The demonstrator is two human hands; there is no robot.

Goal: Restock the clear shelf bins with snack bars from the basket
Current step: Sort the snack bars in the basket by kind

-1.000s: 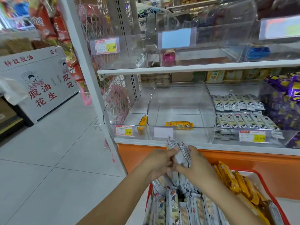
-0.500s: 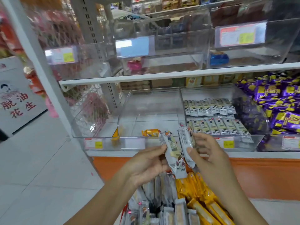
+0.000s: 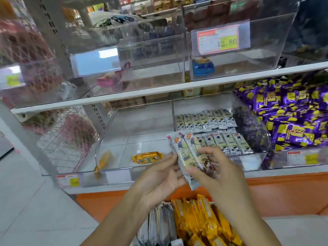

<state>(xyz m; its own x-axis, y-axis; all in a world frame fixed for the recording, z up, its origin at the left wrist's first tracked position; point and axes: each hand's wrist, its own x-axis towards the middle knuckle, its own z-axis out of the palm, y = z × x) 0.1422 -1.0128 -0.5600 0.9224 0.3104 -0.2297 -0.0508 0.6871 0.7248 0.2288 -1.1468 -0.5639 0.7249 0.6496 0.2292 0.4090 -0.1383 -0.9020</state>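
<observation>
Two white snack bars with cartoon print are held side by side in front of the lower shelf. My left hand supports them from the left and below, and my right hand pinches them from the right. Just behind them stands a clear bin holding rows of matching white bars. The clear bin to its left holds one orange bar. Below my hands the basket shows only its contents: white bars and orange bars.
Purple-and-yellow packets fill the bin at the right. The upper shelf carries clear bins, one with a blue packet and a price label. An orange base panel runs below; tiled floor lies at the left.
Both hands lifted the two white bars up from the basket and brought them together, now level with the front of the lower bins. The view shifted right and closer to the shelf.
</observation>
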